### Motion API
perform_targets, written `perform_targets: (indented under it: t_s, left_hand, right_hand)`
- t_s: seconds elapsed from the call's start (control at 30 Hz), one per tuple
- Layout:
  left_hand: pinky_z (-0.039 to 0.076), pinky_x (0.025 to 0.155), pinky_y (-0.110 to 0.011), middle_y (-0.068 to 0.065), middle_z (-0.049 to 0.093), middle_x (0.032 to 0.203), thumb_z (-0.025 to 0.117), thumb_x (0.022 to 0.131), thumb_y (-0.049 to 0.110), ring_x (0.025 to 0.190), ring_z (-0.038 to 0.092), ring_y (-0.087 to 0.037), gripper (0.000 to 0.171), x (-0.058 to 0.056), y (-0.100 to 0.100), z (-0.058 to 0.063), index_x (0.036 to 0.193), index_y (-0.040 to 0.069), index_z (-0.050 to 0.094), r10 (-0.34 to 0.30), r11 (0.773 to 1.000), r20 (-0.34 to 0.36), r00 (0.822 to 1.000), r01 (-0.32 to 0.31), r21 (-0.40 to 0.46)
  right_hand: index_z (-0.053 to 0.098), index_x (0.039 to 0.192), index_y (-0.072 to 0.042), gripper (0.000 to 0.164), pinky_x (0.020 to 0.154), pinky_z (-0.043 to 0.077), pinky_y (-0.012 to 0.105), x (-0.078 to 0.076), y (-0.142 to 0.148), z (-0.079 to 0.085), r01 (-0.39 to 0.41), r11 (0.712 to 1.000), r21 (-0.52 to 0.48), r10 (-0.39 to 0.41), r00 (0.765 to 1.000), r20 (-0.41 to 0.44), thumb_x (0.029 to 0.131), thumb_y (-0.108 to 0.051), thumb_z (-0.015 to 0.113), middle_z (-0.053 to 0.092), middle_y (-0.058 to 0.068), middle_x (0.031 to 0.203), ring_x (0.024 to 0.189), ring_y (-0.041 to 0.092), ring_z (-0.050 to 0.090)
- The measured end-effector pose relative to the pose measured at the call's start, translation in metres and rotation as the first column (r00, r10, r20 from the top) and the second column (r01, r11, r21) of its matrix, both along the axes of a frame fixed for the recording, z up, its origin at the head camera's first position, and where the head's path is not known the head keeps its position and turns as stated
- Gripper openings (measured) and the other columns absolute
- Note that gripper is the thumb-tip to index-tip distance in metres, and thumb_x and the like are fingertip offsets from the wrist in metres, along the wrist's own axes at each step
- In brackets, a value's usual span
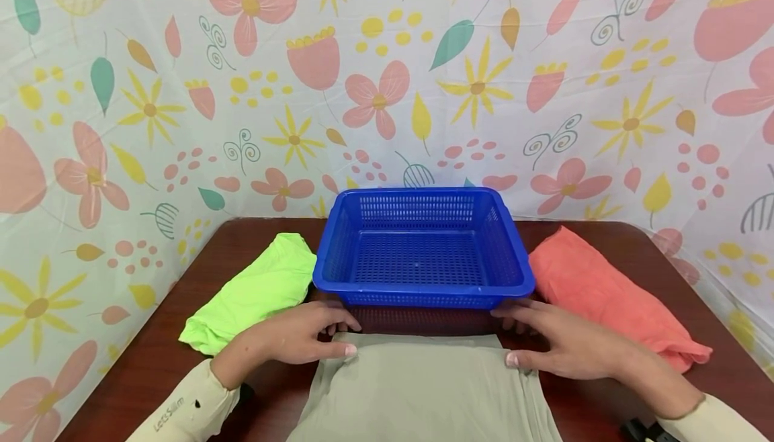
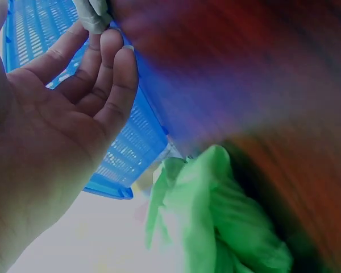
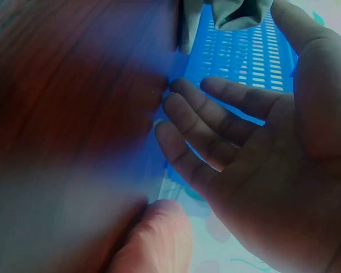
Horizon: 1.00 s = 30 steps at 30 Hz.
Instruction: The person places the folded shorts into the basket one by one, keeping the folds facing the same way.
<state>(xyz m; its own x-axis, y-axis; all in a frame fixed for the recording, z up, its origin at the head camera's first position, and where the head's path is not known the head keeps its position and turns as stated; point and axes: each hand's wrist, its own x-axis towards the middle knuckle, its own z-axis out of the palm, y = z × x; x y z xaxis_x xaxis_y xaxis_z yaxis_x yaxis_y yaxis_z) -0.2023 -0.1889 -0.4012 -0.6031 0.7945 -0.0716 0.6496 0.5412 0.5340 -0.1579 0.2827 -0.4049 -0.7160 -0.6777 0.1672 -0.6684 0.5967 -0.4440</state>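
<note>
A grey-green cloth (image 1: 423, 388) lies spread at the front of the table, its far edge close to a blue plastic basket (image 1: 417, 291). At the cloth's far left corner is my left hand (image 1: 308, 333), thumb over the fabric and fingers loosely bent beyond the edge. In the left wrist view, a fold of the cloth (image 2: 92, 16) overlaps the index fingertip. My right hand (image 1: 565, 338) is at the far right corner, its thumb at the cloth's side. Its other fingers (image 3: 184, 116) reach toward the basket, spread and relaxed, in the right wrist view.
Left of the basket lies a folded lime-green cloth (image 1: 250, 294). A folded coral-red cloth (image 1: 611, 294) lies to its right. The dark brown table (image 1: 205, 274) meets a flower-printed curtain (image 1: 387, 153) along its back edge.
</note>
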Motion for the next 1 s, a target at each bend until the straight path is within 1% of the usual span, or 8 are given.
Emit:
perform_targets:
  t_s: [0.1,0.3,0.4,0.53,0.63,0.87,0.93,1.0]
  left_hand:
    - [0.052,0.083,-0.026,0.010,0.064,0.109,0.064,0.104,0.053,0.093,0.060,-0.008,0.041,0.002,0.002,0.001,0.128,0.020,0.071,0.001,1.000,0.003,1.000,-0.001,-0.003]
    - [0.052,0.083,-0.026,0.006,0.064,0.108,0.065,0.104,0.052,0.092,0.059,-0.009,0.043,0.007,0.006,0.001,0.128,0.018,0.071,-0.013,1.000,-0.002,1.000,0.013,-0.003]
    - [0.051,0.086,-0.026,0.006,0.063,0.111,0.066,0.103,0.053,0.095,0.059,-0.008,0.047,0.010,0.009,0.001,0.130,0.016,0.070,-0.012,1.000,-0.006,1.000,0.012,-0.008]
    - [0.051,0.092,-0.027,0.008,0.063,0.120,0.068,0.100,0.059,0.104,0.058,-0.006,0.054,0.013,0.011,0.001,0.134,0.017,0.069,0.019,0.999,0.000,1.000,-0.019,-0.041]
    - [0.051,0.096,-0.029,0.010,0.063,0.125,0.068,0.098,0.063,0.110,0.057,-0.005,0.059,0.014,0.013,-0.001,0.135,0.018,0.068,0.036,0.997,-0.013,0.999,-0.037,-0.071]
    - [0.051,0.102,-0.032,0.008,0.065,0.124,0.071,0.096,0.062,0.118,0.060,-0.008,0.061,0.016,0.016,-0.001,0.133,0.015,0.069,0.029,0.996,-0.069,0.997,-0.035,-0.079]
    - [0.051,0.102,-0.031,0.008,0.066,0.124,0.073,0.095,0.061,0.117,0.060,-0.008,0.059,0.016,0.017,-0.001,0.132,0.014,0.070,0.030,0.996,-0.076,0.997,-0.036,-0.080]
    - [0.051,0.102,-0.030,0.009,0.065,0.122,0.075,0.095,0.059,0.116,0.060,-0.007,0.057,0.017,0.019,-0.001,0.129,0.015,0.070,0.027,0.996,-0.080,0.996,-0.033,-0.077]
  right_hand:
    - [0.062,0.143,-0.011,0.059,0.085,0.056,0.032,0.001,-0.002,-0.001,0.001,1.000,0.005,-0.001,1.000,-0.014,0.099,-0.049,0.073,0.065,-0.012,0.122,0.102,0.005,0.061]
    - [0.061,0.144,-0.013,0.060,0.083,0.055,0.031,0.002,-0.006,-0.001,-0.004,1.000,0.009,0.004,1.000,-0.002,0.099,-0.052,0.073,0.064,-0.013,0.119,0.100,0.004,0.060]
    - [0.060,0.144,-0.013,0.060,0.082,0.054,0.030,0.001,-0.009,0.000,-0.022,1.000,0.008,0.021,1.000,0.010,0.099,-0.052,0.072,0.062,-0.014,0.114,0.099,0.004,0.059]
    - [0.059,0.144,-0.011,0.061,0.080,0.053,0.030,-0.001,-0.012,0.001,-0.045,0.999,0.001,0.045,0.998,0.046,0.100,-0.050,0.072,0.062,-0.014,0.110,0.097,0.004,0.058]
    - [0.059,0.144,-0.008,0.063,0.079,0.052,0.030,-0.002,-0.015,0.001,-0.054,0.999,0.006,0.053,0.997,0.060,0.099,-0.051,0.072,0.062,-0.013,0.108,0.096,0.004,0.058]
    - [0.058,0.145,-0.005,0.070,0.074,0.046,0.024,-0.004,-0.021,0.002,-0.068,0.997,0.033,0.063,0.987,0.149,0.097,-0.054,0.074,0.057,-0.012,0.102,0.088,0.002,0.055]
    - [0.058,0.144,-0.005,0.068,0.074,0.045,0.023,-0.004,-0.023,0.002,-0.084,0.996,0.033,0.077,0.982,0.173,0.097,-0.052,0.075,0.056,-0.013,0.099,0.086,0.001,0.054]
    - [0.060,0.143,-0.008,0.064,0.073,0.046,0.023,-0.004,-0.025,0.001,-0.098,0.995,0.030,0.090,0.977,0.195,0.097,-0.050,0.075,0.056,-0.014,0.097,0.084,0.001,0.054]
